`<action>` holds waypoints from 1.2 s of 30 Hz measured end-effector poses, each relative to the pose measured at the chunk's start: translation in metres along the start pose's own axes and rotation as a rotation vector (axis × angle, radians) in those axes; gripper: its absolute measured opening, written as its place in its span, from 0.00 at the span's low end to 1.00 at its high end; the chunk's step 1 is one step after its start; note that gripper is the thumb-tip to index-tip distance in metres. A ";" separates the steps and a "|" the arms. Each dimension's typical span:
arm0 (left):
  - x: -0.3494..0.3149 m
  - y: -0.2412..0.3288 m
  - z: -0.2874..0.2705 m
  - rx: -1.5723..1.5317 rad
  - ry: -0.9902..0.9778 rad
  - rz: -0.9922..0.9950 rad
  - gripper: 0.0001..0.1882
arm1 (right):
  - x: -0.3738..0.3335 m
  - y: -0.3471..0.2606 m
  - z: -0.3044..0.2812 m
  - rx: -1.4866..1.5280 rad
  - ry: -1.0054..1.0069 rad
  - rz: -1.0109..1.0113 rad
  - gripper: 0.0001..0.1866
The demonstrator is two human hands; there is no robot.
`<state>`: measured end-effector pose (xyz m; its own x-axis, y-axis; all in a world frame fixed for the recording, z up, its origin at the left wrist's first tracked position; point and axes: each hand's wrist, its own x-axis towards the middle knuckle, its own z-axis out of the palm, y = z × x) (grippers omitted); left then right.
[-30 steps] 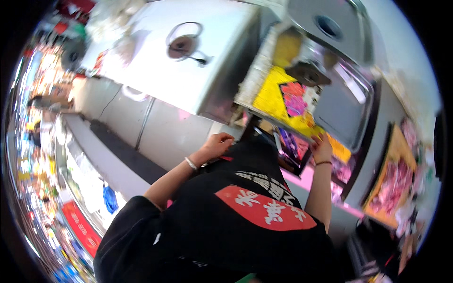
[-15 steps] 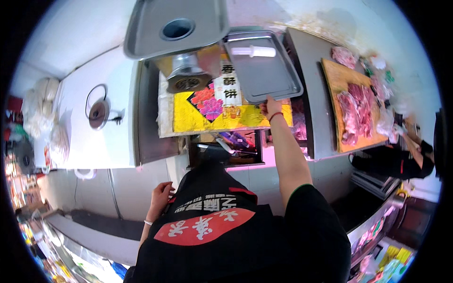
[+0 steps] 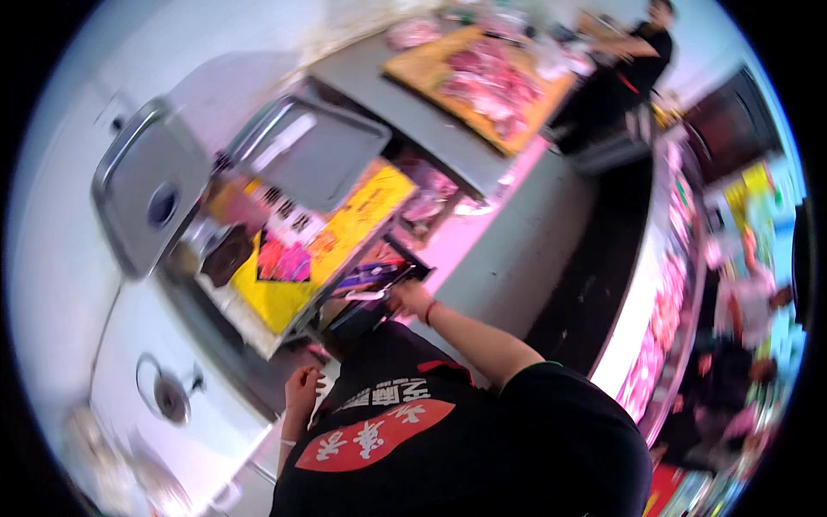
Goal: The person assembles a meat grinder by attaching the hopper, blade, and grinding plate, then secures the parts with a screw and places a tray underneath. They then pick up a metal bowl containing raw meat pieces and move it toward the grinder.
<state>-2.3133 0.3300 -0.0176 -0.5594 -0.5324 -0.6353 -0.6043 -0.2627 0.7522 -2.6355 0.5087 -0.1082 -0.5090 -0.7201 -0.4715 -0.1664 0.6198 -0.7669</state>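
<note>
My right hand, with a red band at its wrist, is at the front edge of a pulled-out drawer. Its fingers are blurred and partly hidden. Inside the drawer lie a white-handled tool and purple items, too smeared to name. My left hand hangs beside my black apron, fingers loosely apart and holding nothing. Above the drawer stands a meat grinder with a steel feed tray. A grey metal tray holding a white pusher lies at the far side of the yellow-covered stand.
Raw meat lies on a wooden board on a grey table. A person in black stands beyond it. Along the right runs a lit meat counter, with people past it. A white worktop is at lower left.
My right hand has left the rim of the grey tray and come down to the drawer. The whole view has swung toward the right. My left hand stays by my side.
</note>
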 end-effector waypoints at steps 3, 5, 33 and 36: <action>0.018 0.003 -0.002 -0.008 -0.225 0.047 0.12 | -0.093 0.035 0.039 0.600 0.236 0.608 0.12; 0.032 0.011 0.009 0.085 -0.347 0.059 0.10 | -0.154 0.042 0.052 0.828 0.313 0.760 0.12; -0.183 -0.027 0.298 1.090 -1.356 0.325 0.14 | -0.571 -0.018 0.159 1.307 1.380 -0.197 0.08; -0.205 -0.035 0.324 1.184 -1.421 0.349 0.14 | -0.592 -0.015 0.186 1.371 1.544 -0.231 0.07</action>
<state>-2.3612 0.7091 0.0302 -0.3434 0.7054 -0.6201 -0.0549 0.6440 0.7630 -2.1748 0.8680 0.1020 -0.8278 0.5119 -0.2297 -0.0924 -0.5282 -0.8441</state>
